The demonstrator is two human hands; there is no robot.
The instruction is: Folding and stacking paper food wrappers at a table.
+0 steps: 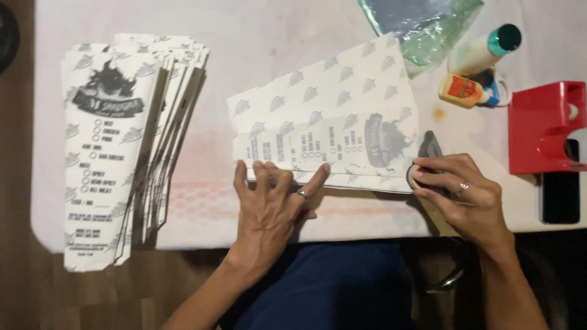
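Observation:
A printed white paper sheet (324, 116), partly folded, lies on the white table (244, 43) in front of me. My left hand (275, 198) presses its spread fingers on the folded lower edge of the sheet. My right hand (461, 189) holds a small round tape roll (416, 176) at the sheet's right end, with a dark grey tool (430, 146) just behind it.
A fanned stack of finished paper sleeves (119, 146) lies at the left, hanging over the table edge. At the back right are a glue bottle (468, 91), a teal-capped bottle (486, 49), a plastic bag (422, 24), a red holder (544, 128) and a black phone (559, 195).

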